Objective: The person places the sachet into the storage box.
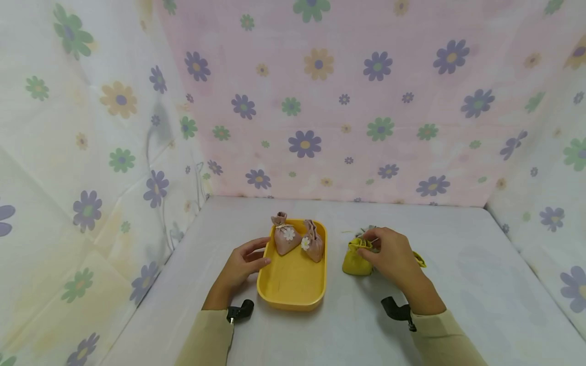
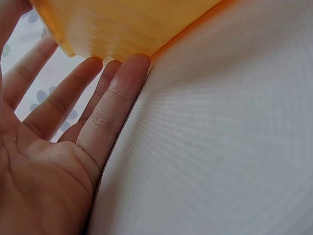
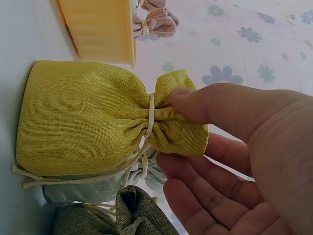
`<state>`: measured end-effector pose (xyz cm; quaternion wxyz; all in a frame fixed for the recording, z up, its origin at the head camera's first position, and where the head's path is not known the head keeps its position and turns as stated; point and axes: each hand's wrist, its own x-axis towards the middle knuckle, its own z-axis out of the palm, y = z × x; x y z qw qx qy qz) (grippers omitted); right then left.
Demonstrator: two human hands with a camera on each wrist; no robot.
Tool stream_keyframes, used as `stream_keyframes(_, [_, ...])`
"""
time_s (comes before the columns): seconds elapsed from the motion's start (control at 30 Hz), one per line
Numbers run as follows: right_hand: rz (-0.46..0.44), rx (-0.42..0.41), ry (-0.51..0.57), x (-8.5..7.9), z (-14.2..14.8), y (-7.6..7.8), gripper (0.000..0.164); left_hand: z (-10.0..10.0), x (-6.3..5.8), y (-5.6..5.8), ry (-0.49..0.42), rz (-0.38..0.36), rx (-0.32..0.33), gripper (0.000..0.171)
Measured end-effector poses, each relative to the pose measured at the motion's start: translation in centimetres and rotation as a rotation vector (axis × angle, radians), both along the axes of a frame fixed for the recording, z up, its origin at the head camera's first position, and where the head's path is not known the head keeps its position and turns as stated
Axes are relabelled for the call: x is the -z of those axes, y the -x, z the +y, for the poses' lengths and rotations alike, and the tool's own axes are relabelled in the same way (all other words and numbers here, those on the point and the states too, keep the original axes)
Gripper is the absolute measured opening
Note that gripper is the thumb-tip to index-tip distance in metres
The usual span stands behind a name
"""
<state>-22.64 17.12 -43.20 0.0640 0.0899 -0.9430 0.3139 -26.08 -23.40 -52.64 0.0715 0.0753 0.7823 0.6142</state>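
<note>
My right hand (image 1: 394,256) pinches the gathered neck of a yellow drawstring pouch (image 3: 78,117), thumb on the near side. The pouch stands upright on the table, its cream cord tied round the neck. A pale grey-green pouch (image 3: 83,188) and a dark woven pouch (image 3: 142,213) are close beside it, partly hidden. At the left wall of a yellow tray (image 1: 293,290), my left hand (image 1: 240,264) has its fairly straight fingers touching the side. Two dusty-pink pouches (image 1: 286,243) with white flowers lie in the tray's far end.
A white-covered table (image 1: 348,330) holds everything. Just past my right wrist, a bit of yellow cloth (image 1: 418,259) shows. Flower-printed cloth walls (image 1: 320,117) enclose the back and both sides. Wrist cameras (image 1: 397,309) stick out inward from both wrists.
</note>
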Motion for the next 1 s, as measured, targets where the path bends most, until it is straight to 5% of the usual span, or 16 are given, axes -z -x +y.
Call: stream_keyframes(1.0, [0.019,-0.013,0.150,0.42,0.33,0.31,0.021,0.29,-0.39,-0.12,0.014,0.002,-0.013,0.054])
